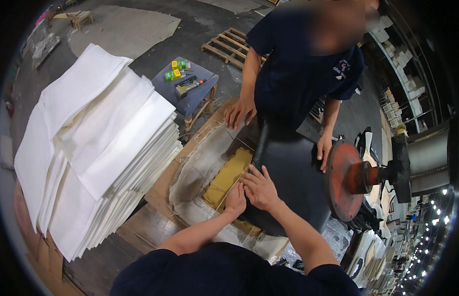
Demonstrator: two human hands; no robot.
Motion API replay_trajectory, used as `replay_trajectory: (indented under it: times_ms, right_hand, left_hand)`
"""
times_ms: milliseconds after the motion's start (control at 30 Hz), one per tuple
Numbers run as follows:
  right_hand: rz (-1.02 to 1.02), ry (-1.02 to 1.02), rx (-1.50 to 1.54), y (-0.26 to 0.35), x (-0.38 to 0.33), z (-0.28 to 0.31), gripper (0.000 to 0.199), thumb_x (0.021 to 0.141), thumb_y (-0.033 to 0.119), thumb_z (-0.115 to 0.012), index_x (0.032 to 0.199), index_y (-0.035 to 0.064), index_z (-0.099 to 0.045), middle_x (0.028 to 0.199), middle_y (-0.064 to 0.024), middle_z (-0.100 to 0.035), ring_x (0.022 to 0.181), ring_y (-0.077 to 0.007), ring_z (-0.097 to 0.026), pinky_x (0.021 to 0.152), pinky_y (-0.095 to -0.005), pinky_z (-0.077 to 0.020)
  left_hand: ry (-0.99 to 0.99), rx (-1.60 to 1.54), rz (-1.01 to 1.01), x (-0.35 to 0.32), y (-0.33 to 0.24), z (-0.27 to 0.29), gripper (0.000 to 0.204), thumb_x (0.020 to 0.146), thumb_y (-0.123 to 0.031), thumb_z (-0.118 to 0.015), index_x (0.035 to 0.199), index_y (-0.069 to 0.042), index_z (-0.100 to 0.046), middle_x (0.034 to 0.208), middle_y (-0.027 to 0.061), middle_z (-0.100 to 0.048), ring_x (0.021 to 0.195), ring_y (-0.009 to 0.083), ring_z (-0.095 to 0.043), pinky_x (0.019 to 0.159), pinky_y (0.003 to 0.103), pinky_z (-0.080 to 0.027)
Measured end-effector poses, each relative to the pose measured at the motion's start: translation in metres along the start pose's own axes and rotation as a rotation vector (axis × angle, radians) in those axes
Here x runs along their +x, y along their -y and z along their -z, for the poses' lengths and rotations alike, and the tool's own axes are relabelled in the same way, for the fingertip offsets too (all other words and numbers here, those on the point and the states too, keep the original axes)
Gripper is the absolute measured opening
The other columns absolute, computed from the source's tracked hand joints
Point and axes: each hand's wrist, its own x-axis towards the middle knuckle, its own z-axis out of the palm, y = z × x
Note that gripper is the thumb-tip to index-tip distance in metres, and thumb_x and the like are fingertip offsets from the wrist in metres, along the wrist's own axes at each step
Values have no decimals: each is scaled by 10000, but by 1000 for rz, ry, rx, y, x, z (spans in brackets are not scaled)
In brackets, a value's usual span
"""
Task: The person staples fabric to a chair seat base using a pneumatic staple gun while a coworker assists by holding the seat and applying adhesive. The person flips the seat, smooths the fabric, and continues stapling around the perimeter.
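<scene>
While both hands pressed at cover edge, black cover [288, 172] lay draped over yellow foam [228, 176], long axis running away from wearer toward co-worker. Right hand [261, 187] flat on black cover, fingers spread, gripping nothing. Left hand [235, 198] just beside it at seam over foam, fingers curled; whether pinching anything, cannot tell. Co-worker's hand [240, 112] rested on far end. Small green-yellow boxes [176, 70] sat on grey stool [182, 93], far left. White sheet stack [91, 148] at left.
</scene>
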Motion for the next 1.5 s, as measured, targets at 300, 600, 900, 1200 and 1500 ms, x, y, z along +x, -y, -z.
replay_trajectory:
  times_ms: [300,600,900,1200,1500]
  right_hand:
    - [-797,-510,162,-75,-67,56,482,946,241,-761,1407,107,-719,1565,-203,-604,1530,-383,-479,1265,-485,-347]
    - [-1559,-842,1198,-123,-254,42,695,1056,511,-709,1460,-49,-632,1438,-253,-680,1305,-410,-676,1119,-556,-538]
    - [-1433,-1172,1755,23,-278,-23,770,1026,503,-777,1470,-94,-581,1429,-235,-682,1278,-401,-686,1135,-547,-535]
    - [-1205,-1037,1936,197,-160,-35,632,1098,415,-705,1528,2,-496,1463,-136,-644,1304,-306,-635,1108,-483,-523]
    - [-506,493,1447,130,-187,33,328,1067,185,-695,1355,32,-719,1117,-127,-797,959,-191,-781,794,-338,-630]
  left_hand:
    - [143,213,73,5,-19,19,563,1153,-513,-487,1139,23,-659,1060,309,-701,1036,533,-661,896,563,-510]
    - [247,248,-11,14,-55,37,618,1133,-548,-501,1176,39,-690,1095,343,-727,1087,538,-680,941,582,-516]
    - [580,700,-168,96,-152,111,863,1016,-644,-620,1503,67,-589,1512,325,-615,1440,454,-574,1210,472,-445]
    - [456,914,-369,197,-230,190,628,1100,-594,-537,1244,-37,-788,1234,239,-780,1226,410,-720,1057,457,-536]
    - [530,945,-214,187,-170,267,571,1120,-516,-558,1201,-2,-795,1121,267,-792,1108,439,-740,1009,455,-553]
